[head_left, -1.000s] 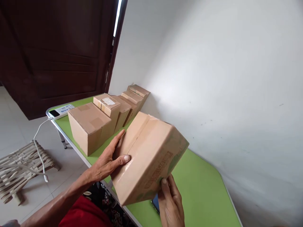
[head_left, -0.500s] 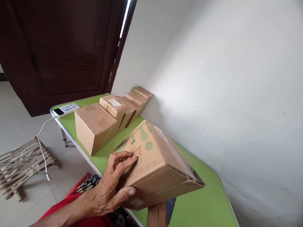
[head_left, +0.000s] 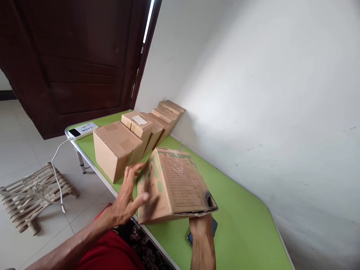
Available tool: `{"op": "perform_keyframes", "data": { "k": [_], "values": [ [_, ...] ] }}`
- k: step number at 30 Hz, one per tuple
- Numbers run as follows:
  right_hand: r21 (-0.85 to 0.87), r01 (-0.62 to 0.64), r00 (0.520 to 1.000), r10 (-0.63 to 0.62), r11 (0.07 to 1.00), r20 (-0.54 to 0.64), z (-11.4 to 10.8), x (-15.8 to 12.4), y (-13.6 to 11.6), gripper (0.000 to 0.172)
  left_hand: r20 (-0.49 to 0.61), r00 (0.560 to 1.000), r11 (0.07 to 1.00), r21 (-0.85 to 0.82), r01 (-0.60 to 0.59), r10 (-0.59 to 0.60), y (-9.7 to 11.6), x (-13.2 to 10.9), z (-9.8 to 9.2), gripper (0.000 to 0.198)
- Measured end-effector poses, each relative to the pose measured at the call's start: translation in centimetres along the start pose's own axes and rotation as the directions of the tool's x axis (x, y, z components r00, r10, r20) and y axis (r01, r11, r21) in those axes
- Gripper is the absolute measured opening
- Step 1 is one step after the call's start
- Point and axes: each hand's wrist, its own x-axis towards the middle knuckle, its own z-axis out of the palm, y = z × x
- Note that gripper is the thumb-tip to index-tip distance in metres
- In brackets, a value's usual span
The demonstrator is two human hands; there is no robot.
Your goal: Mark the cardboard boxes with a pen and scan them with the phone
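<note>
I hold a cardboard box with green print point(head_left: 174, 183) above the near part of the green table point(head_left: 242, 221). Its printed, taped face points up. My left hand point(head_left: 128, 198) lies against the box's left side with fingers spread and blurred by motion. My right hand point(head_left: 201, 227) is under the box's near right corner, and its fingers are hidden by the box. A dark phone point(head_left: 213, 227) lies on the table just below that hand.
A row of plain cardboard boxes point(head_left: 116, 148) runs along the table toward the white wall. A white power strip point(head_left: 82, 130) lies at the table's far corner, its cable hanging to the floor. A woven stool point(head_left: 30, 193) stands on the tiles left. A dark door is behind.
The box has been turned over between my hands: the plain side faced up first, now the printed, taped face does. My left hand has slid from its top to its left side.
</note>
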Motion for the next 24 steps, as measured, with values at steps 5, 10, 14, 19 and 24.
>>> {"op": "perform_keyframes", "data": {
  "k": [5, 10, 14, 19, 24],
  "values": [
    [-0.261, 0.146, 0.954, -0.205, 0.954, -0.218, -1.0, -9.6, 0.5, 0.079, 0.047, 0.991, 0.983, -0.13, 0.131, -0.126, -0.3, 5.2, 0.5, 0.072],
    [-0.419, 0.143, 0.983, -0.178, 0.897, -0.045, 3.2, -16.4, 2.0, 0.104, 0.03, 0.988, 0.975, -0.159, 0.153, -0.15, 0.2, 5.5, 1.3, 0.068],
    [-0.402, 0.086, 0.991, -0.118, 0.912, -0.056, 4.7, -13.3, 0.8, 0.095, -0.127, 0.973, 0.981, -0.038, 0.19, -0.194, 0.4, 1.6, -0.5, 0.067],
    [-0.071, -0.018, 1.0, 0.019, 0.997, 0.008, 1.4, -6.4, -1.2, 0.083, -0.05, 0.996, 0.996, -0.055, 0.069, -0.072, 1.3, -0.7, -2.8, 0.058],
    [-0.006, -0.016, 0.991, 0.015, 1.0, -0.13, 0.9, -5.7, -1.4, 0.084, -0.119, 0.984, 0.974, -0.202, 0.103, -0.129, 1.1, 4.0, -1.4, 0.064]
  ]
}}
